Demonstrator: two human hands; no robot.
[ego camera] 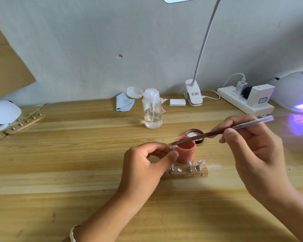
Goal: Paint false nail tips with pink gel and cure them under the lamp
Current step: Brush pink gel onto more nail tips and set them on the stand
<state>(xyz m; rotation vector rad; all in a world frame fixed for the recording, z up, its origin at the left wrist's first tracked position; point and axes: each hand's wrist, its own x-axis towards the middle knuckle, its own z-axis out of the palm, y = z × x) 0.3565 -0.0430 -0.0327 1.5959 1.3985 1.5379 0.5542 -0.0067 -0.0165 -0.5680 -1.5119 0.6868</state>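
My left hand [147, 163] pinches a small stand peg with a clear nail tip [173, 146] on top, held just in front of the open pink gel jar [185, 151]. My right hand [252, 147] grips a thin brush [217, 132], and its bristle end touches the nail tip. Below the jar lies a wooden holder [187, 173] with three pegs carrying clear tips and one bare magnet spot. The jar's dark lid [195, 135] lies behind the jar. A white curing lamp [294, 91] glows purple at the far right.
A clear pump bottle [151, 110] stands mid-table, with a blue cloth [124, 103] and white pads [177, 102] behind it. A clip desk lamp [193, 96], a power strip [243, 100], a second wooden holder [25, 122] and another white lamp [3, 111] line the back and left.
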